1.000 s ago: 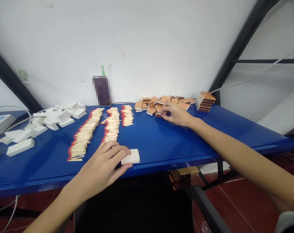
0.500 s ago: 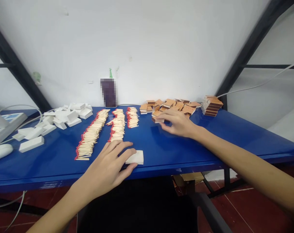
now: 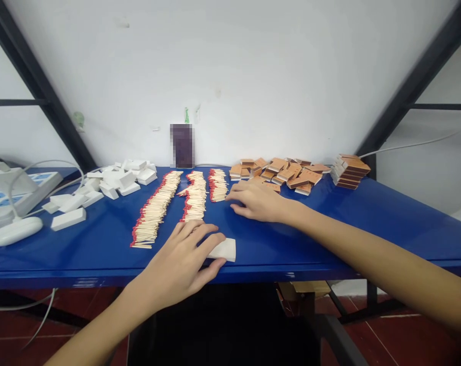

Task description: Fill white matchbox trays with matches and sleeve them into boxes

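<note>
My left hand rests palm down near the front edge of the blue table. Its thumb and fingers are closed on a small white inner tray. My right hand lies low on the table with its fingers stretched left, their tips beside the shortest row of red-tipped matches. I see nothing in it. Two longer rows of matches lie left of that. A heap of orange matchbox sleeves lies just behind my right hand.
A neat stack of orange sleeves stands at the back right. Loose white trays are scattered at the back left, beside a white device with cables. A dark blurred object leans on the wall.
My right hand has come away from the orange sleeve heap, moving left and nearer to the short match row. My left hand has stayed on the white tray. The camera has turned slightly left.
</note>
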Tool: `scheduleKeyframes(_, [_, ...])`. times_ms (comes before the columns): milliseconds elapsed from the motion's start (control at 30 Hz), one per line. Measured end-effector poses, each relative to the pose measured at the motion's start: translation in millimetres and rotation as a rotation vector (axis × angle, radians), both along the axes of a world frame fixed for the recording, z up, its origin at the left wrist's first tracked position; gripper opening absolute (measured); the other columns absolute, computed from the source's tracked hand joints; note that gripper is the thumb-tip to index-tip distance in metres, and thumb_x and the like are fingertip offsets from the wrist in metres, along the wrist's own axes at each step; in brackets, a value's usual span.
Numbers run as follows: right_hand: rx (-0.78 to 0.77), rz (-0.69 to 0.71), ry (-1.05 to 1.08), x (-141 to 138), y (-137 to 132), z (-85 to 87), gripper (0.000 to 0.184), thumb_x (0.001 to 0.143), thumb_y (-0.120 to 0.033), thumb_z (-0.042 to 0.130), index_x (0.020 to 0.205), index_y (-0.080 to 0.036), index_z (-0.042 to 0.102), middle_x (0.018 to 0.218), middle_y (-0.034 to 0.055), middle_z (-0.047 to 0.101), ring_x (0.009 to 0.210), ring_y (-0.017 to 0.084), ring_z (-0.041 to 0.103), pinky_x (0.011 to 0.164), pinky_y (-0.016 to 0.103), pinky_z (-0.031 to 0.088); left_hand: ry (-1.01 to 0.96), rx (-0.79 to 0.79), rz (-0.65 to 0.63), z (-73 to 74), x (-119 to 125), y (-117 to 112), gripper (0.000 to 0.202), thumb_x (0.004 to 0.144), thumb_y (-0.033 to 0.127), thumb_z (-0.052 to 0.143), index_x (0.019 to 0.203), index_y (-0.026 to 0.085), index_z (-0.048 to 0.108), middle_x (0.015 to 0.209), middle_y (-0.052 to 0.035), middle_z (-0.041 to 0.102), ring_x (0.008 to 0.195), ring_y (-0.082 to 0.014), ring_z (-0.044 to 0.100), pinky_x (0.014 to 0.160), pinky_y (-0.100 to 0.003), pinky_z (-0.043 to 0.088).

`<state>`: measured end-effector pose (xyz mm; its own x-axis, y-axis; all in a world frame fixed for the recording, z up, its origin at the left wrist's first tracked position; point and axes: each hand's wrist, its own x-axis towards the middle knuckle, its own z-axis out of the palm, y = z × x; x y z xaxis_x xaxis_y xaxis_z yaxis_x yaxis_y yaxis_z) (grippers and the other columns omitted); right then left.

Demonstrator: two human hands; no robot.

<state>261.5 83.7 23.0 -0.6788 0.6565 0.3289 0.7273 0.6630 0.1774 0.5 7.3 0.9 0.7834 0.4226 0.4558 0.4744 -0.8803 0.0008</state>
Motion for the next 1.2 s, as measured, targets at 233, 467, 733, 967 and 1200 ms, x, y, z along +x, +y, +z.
scheduleKeyframes(233, [-0.034,-0.034,-0.058,-24.6,14.9,-1.3,0.022,0.095,-0.021,0.052,0.095,-0.014,0.073,0.096,0.0113,0.069,0.090,0.023,0.059,0.075,0.032,0.036,-0.001,-0.035,0.003,0.4,-1.7,-2.0,0.027,0.100,0.031,0.052,0.124,0.018,0.055,0.121,-0.0080,0.063,0.114,-0.0270,0.052,0.099,-0.043,0.039])
scheduleKeyframes(467, [-0.074,-0.024,0.043,-21.3,12.7,-7.9,0.020,0.095,-0.018,0.053,0.096,-0.014,0.073,0.096,0.0107,0.068,0.088,0.021,0.057,0.076,0.031,0.035,-0.001,-0.056,-0.005,0.4,-1.9,-1.7,0.025,0.100,0.029,0.052,0.123,0.019,0.056,0.116,-0.0060,0.065,0.113,-0.0257,0.054,0.099,-0.043,0.038])
scheduleKeyframes(733, [-0.139,0.031,0.174,-17.2,7.6,-10.0,0.012,0.091,-0.017,0.061,0.089,-0.016,0.073,0.094,0.0089,0.069,0.090,0.021,0.057,0.080,0.032,0.040,0.000,-0.057,-0.009,0.2,-2.3,-1.6,0.024,0.100,0.027,0.052,0.123,0.019,0.055,0.116,-0.0062,0.064,0.113,-0.0253,0.053,0.099,-0.042,0.039])
scheduleKeyframes(967, [-0.228,0.017,0.233,-14.8,3.7,-6.7,0.012,0.090,-0.017,0.063,0.094,-0.016,0.074,0.092,0.0081,0.071,0.088,0.021,0.060,0.080,0.032,0.043,-0.010,-0.082,0.014,1.8,-3.3,-3.1,0.025,0.100,0.027,0.052,0.124,0.021,0.056,0.115,-0.0059,0.065,0.114,-0.0252,0.055,0.100,-0.043,0.040])
scheduleKeyframes(1200, [-0.263,0.037,0.212,-14.6,3.4,-5.6,0.017,0.094,-0.020,0.060,0.099,-0.017,0.076,0.095,0.0088,0.071,0.090,0.022,0.060,0.084,0.034,0.043,-0.028,-0.139,0.051,2.9,-4.3,-2.8,0.023,0.099,0.027,0.053,0.122,0.022,0.054,0.119,-0.0046,0.063,0.117,-0.0255,0.050,0.100,-0.044,0.039])
